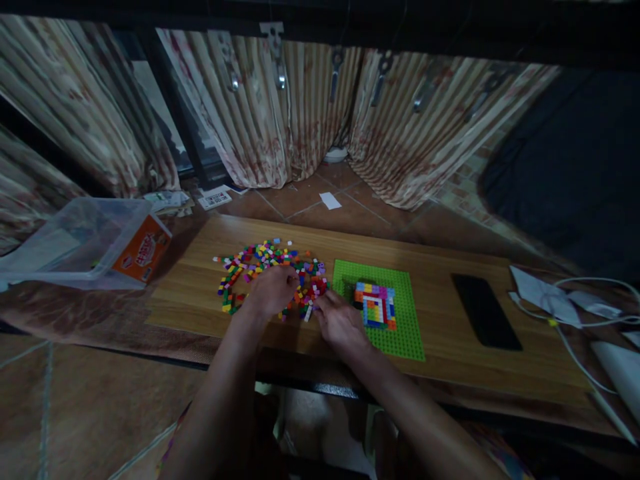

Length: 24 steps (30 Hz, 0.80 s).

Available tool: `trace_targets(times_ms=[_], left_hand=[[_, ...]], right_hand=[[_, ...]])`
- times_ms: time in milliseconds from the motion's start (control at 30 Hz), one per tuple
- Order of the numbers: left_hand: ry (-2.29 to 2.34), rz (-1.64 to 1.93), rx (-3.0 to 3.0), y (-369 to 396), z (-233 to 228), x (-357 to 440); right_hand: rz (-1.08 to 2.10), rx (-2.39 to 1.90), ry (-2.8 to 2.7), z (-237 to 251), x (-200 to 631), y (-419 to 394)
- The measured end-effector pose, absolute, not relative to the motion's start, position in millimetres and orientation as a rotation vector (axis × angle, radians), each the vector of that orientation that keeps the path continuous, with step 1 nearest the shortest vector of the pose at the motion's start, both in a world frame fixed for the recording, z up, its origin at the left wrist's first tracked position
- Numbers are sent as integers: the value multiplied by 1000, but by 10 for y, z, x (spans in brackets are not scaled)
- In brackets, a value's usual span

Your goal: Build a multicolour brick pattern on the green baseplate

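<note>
A loose spread of small coloured toy bricks (260, 252) lies on the wooden board, left of the middle. My left hand (273, 290) is over these bricks with its fingers curled in; whatever is in them is hidden. At the right side of the spread, my right hand (343, 325) reaches in among the bricks with its fingers close together. I cannot make out what they grip. Just right of that hand is a green studded baseplate (410, 333), bearing a low, multicoloured brick build (375, 305) with a roughly square outline.
A clear plastic box (75, 267) with an orange label stands at the left. A dark phone-like slab (486, 312) lies on the board (445, 373) at the right, near white cables (585, 323). Striped curtains (310, 113) hang behind; a white paper (330, 201) lies beyond the board.
</note>
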<state>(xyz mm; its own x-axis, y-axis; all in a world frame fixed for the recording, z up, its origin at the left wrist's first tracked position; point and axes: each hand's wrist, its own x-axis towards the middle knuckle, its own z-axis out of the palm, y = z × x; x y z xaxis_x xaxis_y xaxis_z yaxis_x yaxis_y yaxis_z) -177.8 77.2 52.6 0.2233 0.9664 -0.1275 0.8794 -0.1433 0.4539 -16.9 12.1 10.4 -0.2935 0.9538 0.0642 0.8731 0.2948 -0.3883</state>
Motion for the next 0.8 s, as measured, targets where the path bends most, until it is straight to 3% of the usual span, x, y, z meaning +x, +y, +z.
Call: trace_targets(times_ms=[333, 800], left_hand=[[1697, 315, 2060, 816, 430, -1812], [1673, 337, 2041, 783, 466, -1790]], right_hand=[[500, -1545, -2071, 251, 75, 26], [459, -1572, -2249, 57, -47, 135]])
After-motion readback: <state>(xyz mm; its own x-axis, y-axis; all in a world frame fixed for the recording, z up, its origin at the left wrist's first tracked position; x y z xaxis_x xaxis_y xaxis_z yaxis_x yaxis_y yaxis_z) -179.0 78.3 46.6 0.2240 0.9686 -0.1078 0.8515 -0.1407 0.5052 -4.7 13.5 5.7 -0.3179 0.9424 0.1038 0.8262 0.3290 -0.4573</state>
